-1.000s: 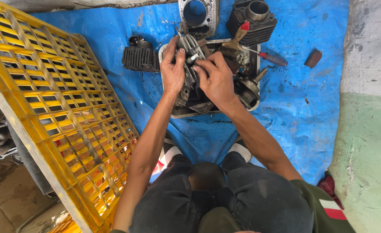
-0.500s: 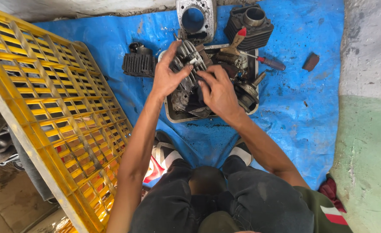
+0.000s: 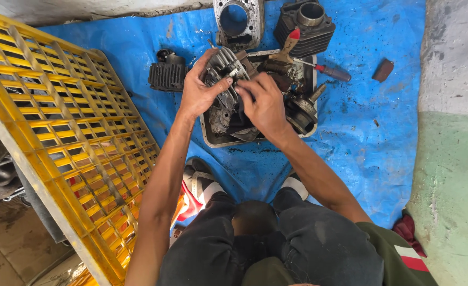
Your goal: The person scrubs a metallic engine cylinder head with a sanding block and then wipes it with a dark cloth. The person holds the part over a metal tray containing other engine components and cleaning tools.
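Observation:
A grey finned engine cylinder head [image 3: 224,66] is held above a metal tray [image 3: 207,136] of oily engine parts on a blue tarp. My left hand [image 3: 198,90] grips the head from its left side, thumb across the front. Over its lower right side my right hand [image 3: 263,103] presses with curled fingers. Whether the right hand holds a small tool or cloth is hidden. I am squatting, knees and dark trousers at the bottom of the view.
A yellow plastic lattice crate [image 3: 48,137] leans at the left. A black finned cylinder [image 3: 166,74], a grey cylinder block [image 3: 238,21] and another dark cylinder [image 3: 305,24] lie around the tray. A red-handled brush [image 3: 287,47] and screwdriver [image 3: 329,71] rest at the tray's far side.
Both hands have shifted slightly left and nearer on the cylinder head, turning it; the right hand now covers its lower right side. The camera has moved a little.

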